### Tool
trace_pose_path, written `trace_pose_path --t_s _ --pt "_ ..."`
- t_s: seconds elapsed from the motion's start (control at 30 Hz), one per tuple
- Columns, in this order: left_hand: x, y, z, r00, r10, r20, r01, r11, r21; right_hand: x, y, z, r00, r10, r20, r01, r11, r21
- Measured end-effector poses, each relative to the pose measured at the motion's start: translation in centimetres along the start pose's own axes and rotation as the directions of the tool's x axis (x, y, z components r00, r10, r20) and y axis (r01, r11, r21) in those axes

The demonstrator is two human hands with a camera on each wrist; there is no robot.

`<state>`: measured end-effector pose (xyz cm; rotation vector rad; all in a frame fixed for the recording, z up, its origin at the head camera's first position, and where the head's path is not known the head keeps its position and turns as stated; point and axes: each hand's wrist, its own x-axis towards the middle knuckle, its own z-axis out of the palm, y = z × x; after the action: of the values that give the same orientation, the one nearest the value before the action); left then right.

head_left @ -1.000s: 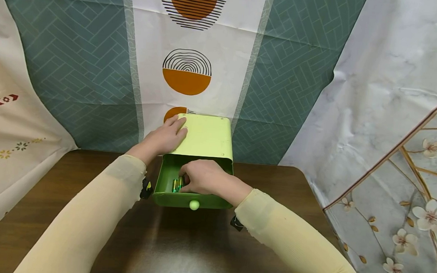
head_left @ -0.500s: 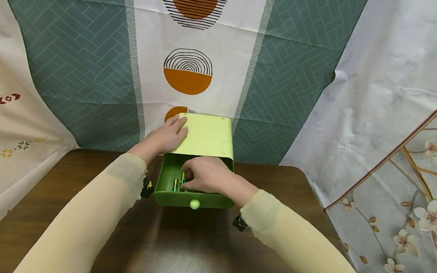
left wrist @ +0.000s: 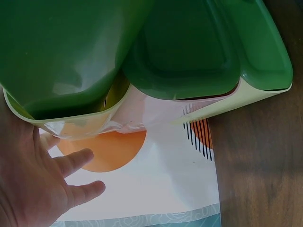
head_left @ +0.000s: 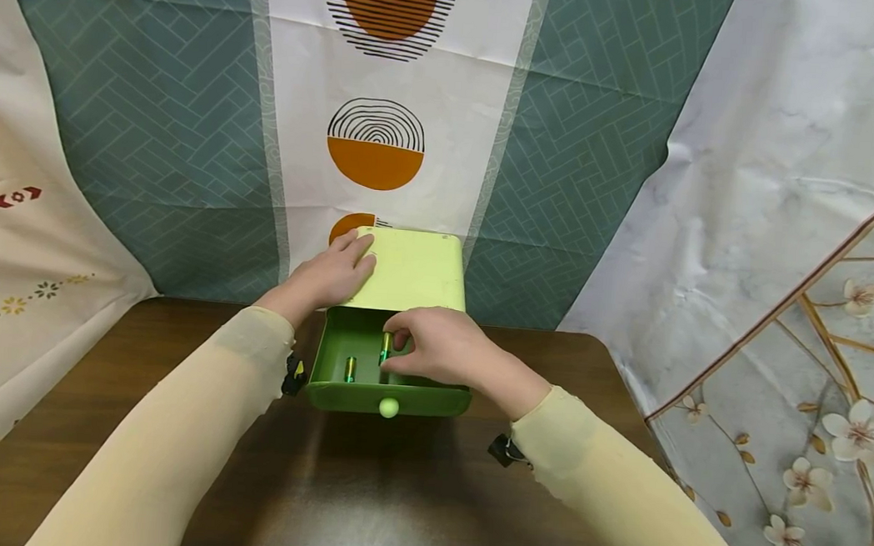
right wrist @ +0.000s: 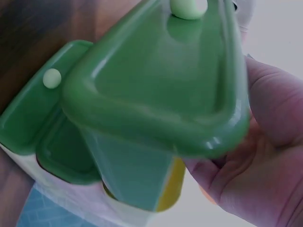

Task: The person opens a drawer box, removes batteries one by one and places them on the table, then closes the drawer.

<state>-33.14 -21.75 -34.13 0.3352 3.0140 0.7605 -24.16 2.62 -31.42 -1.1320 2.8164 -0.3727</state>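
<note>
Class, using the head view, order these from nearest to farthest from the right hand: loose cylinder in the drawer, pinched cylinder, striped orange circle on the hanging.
1. Pinched cylinder, held by the right hand
2. Loose cylinder, left side of the drawer
3. Striped orange circle, on the hanging behind

Brown wood-grain table (head_left: 363, 502) beneath a pale green drawer unit (head_left: 418, 273).
</note>
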Motion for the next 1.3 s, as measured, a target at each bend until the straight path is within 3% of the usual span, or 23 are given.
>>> trace_pose_path --t_s 0.57,0.9,1.3 --pt "-0.1 0.0 0.2 1.000 0.006 0.010 -0.006 1.000 -0.016 -4.8 3.5 -2.5 0.989 0.037 -0.147 -0.024 0.996 0.090" --pt "0.0 -0.1 0.2 1.000 0.010 0.001 -0.010 1.000 -0.009 -7.4 5.5 -3.0 0.979 0.111 -0.172 -0.086 0.986 0.146" --pt "0.0 -0.1 0.0 1.000 0.007 0.005 -0.007 1.000 -0.011 -9.2 7.2 -2.3 0.972 0.140 -0.187 -0.113 0.983 0.147"
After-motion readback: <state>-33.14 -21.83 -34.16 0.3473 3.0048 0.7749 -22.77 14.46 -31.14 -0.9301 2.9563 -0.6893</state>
